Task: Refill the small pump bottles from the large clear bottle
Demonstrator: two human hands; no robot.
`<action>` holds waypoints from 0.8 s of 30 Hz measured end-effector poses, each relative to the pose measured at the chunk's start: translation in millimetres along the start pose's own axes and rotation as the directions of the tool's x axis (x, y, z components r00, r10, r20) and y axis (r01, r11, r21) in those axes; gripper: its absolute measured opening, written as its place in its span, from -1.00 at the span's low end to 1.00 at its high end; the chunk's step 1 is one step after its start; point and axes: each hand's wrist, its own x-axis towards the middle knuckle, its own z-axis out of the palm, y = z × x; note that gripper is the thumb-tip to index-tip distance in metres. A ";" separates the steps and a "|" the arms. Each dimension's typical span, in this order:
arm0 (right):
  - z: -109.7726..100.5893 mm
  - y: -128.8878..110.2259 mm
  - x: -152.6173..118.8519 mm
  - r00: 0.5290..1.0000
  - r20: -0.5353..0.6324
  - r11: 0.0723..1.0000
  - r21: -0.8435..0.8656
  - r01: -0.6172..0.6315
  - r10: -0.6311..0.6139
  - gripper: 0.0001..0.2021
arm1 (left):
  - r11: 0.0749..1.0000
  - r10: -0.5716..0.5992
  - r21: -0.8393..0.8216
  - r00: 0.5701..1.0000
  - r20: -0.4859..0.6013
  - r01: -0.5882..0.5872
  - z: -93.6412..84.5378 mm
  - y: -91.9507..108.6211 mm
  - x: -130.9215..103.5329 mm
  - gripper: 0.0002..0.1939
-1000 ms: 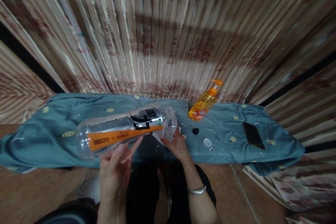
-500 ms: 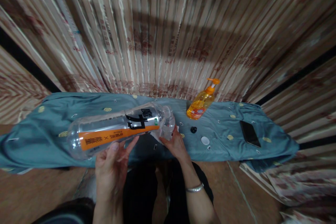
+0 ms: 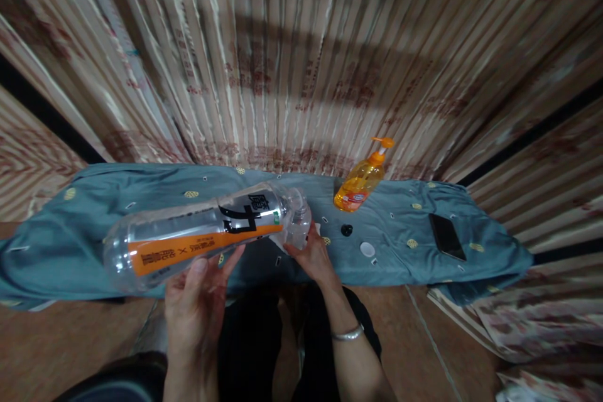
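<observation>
Head view: small bottle (image 3: pixel 296 232) partly hidden

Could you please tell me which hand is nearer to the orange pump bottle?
Right. The right hand, holding the small clear container, is left of the pump bottle and closer to the body; the left hand, supporting the large bottle, is farther left.

Left of the pump bottle (image 3: pixel 357 185), the left hand (image 3: pixel 196 289) holds a large bottle (image 3: pixel 202 235), the right hand (image 3: pixel 315 256) a small clear container (image 3: pixel 298 231). A phone (image 3: pixel 447 237) lies right of the pump bottle.
</observation>
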 end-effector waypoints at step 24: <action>-1.4 5.5 2.5 0.996 0.026 0.997 -0.003 0.083 -0.083 -0.20 | 1.000 0.016 0.013 1.000 0.019 -0.016 -2.6 1.5 4.1 -0.59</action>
